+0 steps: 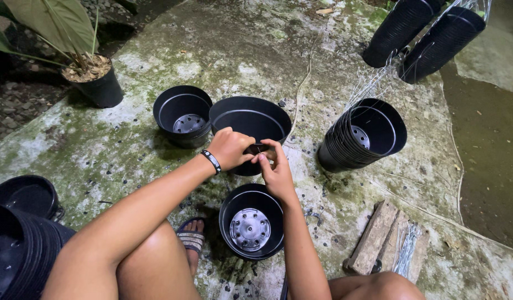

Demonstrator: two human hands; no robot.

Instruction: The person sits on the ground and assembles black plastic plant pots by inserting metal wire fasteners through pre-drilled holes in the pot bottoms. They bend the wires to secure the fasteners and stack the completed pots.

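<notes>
Mossy concrete floor [128, 150]: a black plastic pot [251, 119] is tilted and steadied at its rim by the pinching left hand [230, 147] and right hand [276, 166].

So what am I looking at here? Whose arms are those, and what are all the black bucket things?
There is just one picture, taken by a camera on a person's head, looking down. So the arms are that person's own. They sit low on a mossy concrete floor, with a sandal showing on one foot.

The black things are plastic plant pots. Both hands meet at the near rim of a tilted pot. The left hand, with a wristband, grips the rim. The right hand pinches something small there; it is too tiny to make out.

Below the hands stands an empty pot with holes in its bottom. To the right lies a pot stack on its side. Near it are wood blocks with thin wires. Far left, a leafy plant grows in a pot.
</notes>
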